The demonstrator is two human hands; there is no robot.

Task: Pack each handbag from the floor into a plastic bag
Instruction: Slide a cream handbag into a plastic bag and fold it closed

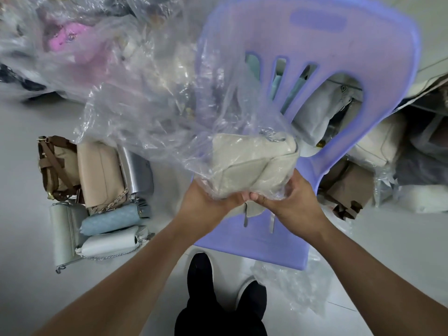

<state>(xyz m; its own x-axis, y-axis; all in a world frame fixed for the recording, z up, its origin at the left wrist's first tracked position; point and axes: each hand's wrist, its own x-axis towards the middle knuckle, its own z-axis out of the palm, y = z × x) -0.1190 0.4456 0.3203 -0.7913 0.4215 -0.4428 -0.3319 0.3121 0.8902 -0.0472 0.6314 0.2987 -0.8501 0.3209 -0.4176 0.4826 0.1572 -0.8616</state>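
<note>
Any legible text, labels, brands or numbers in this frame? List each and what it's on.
None readable.
Diamond emblem on the grey pouch behind the purple chair: too small to read.
Cream handbag in the clear plastic bag: no label visible.

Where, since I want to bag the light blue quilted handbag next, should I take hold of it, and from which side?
Probably its right end, reached from the open floor on the right. The light blue quilted handbag lies lengthwise, hemmed in by the beige handbag beyond it, the white handbag nearer and a grey handbag at its left end; only the right end pokes free.
</note>
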